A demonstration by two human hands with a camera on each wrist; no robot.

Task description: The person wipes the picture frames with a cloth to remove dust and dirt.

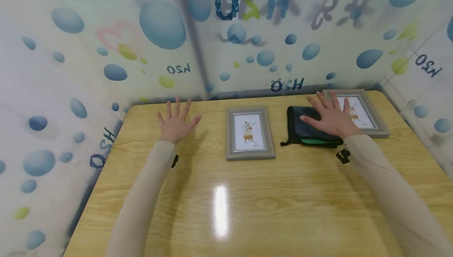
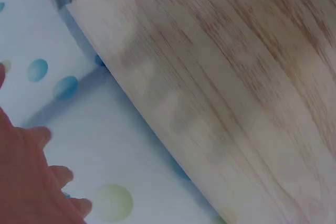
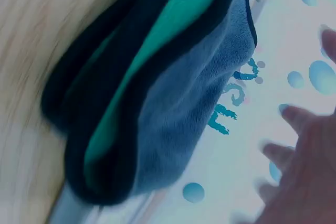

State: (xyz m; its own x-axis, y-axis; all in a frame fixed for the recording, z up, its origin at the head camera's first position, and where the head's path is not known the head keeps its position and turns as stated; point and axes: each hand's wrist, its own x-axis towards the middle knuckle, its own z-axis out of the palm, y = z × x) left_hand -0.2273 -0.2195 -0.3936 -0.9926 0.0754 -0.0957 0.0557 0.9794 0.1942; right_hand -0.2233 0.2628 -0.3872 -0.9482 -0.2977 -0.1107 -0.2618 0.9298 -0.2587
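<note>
My left hand [image 1: 175, 126] is held above the left part of the wooden table with its fingers spread, holding nothing. In the left wrist view this hand [image 2: 31, 177] shows at the lower left edge, apart from the tabletop. My right hand [image 1: 332, 118], fingers also spread, is over a folded dark grey-blue cloth [image 1: 301, 120] with black edging and a green inner side. The right wrist view has the cloth [image 3: 178, 93] in folded layers, with a gap between it and the hand [image 3: 310, 166]. Part of the cloth is hidden under the hand in the head view.
A grey picture frame [image 1: 251, 157] with a plant print lies at the table's middle back. A second picture frame [image 1: 378, 119] lies at the back right, partly covered by the right hand. Patterned walls [image 1: 247, 44] enclose the wooden table [image 1: 276, 210] at the back and sides.
</note>
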